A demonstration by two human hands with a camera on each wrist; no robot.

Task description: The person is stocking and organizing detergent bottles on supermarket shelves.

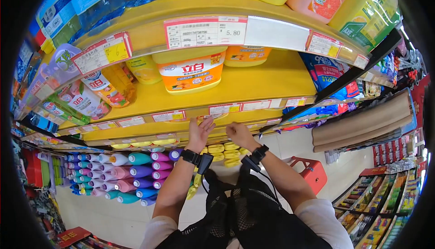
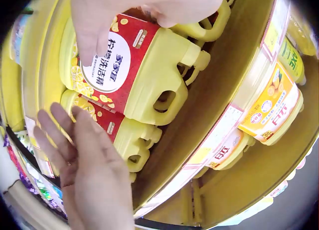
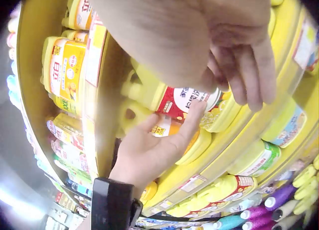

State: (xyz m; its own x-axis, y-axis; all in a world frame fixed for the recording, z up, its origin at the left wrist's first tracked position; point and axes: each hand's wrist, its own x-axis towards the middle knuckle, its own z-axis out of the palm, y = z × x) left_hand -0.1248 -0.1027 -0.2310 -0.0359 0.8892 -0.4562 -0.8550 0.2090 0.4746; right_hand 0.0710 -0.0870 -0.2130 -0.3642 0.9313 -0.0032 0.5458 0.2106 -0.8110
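Yellow jugs with red lemon labels (image 2: 154,65) (image 3: 172,108) lie on a lower shelf; in the head view the shelf edges hide them. My left hand (image 1: 199,133) (image 2: 144,10) (image 3: 157,150) has its fingers extended and holds nothing visible. Its thumb overlaps the nearest jug's label in the left wrist view; whether it touches cannot be told. Beside it is my right hand (image 1: 241,135) (image 2: 94,165) (image 3: 237,50), with loosely bent, parted fingers over the jugs' front and nothing seen in its grasp.
Above the hands, a yellow shelf (image 1: 267,79) carries an orange-labelled jug (image 1: 192,74), with price tags along its edge. Colourful bottles (image 1: 140,172) stand below left. A red basket (image 1: 312,174) is on the floor at right, near hanging brown mats (image 1: 362,122).
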